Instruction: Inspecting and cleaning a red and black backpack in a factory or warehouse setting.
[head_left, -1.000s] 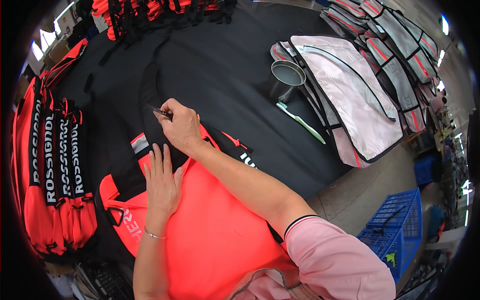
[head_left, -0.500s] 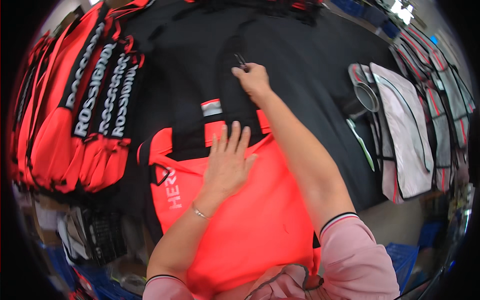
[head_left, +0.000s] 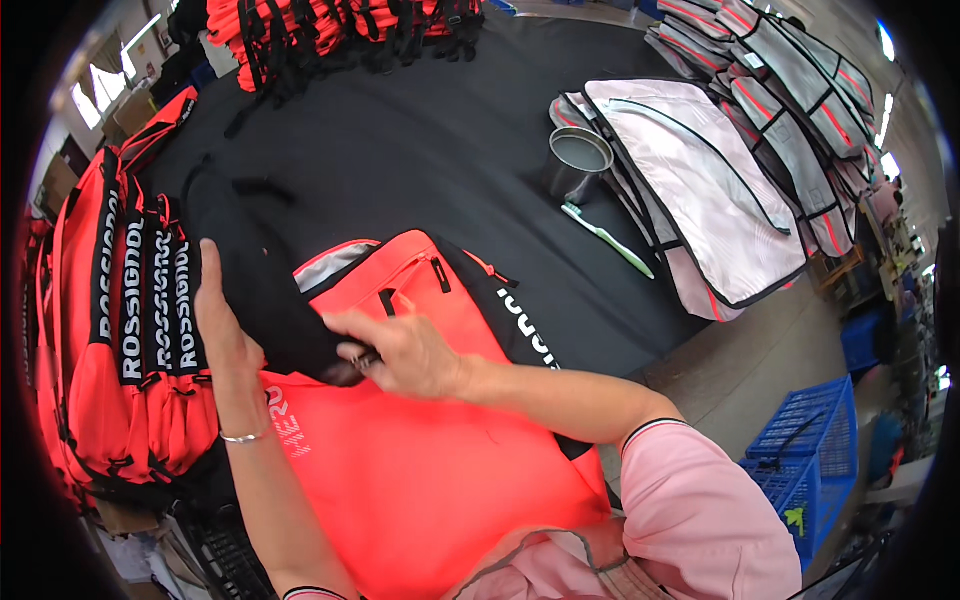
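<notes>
A bright red-orange bag (head_left: 420,490) lies flat in front of me, with black side panels and a zipped pocket turned toward the far side. My right hand (head_left: 410,360) is closed over the bag's upper part; a small dark metal tool (head_left: 365,361) shows between its fingers, its kind partly hidden. At the bag's left edge my left hand (head_left: 228,335) is held on edge with its fingers stretched out, against black fabric (head_left: 285,335). Whether it presses on that fabric I cannot tell.
Stacked red-and-black bags (head_left: 110,400) stand at the left, and more red bags with black straps (head_left: 340,40) lie at the far edge. On the dark table are a metal cup (head_left: 575,180), a toothbrush (head_left: 610,240) and pale grey bag pieces (head_left: 700,190). Blue crates (head_left: 800,450) sit lower right.
My right hand has drawn back from the far strap to the bag, still with the small tool. My left hand has left the bag's middle for its left edge. A zipped pocket now shows; the view has shifted.
</notes>
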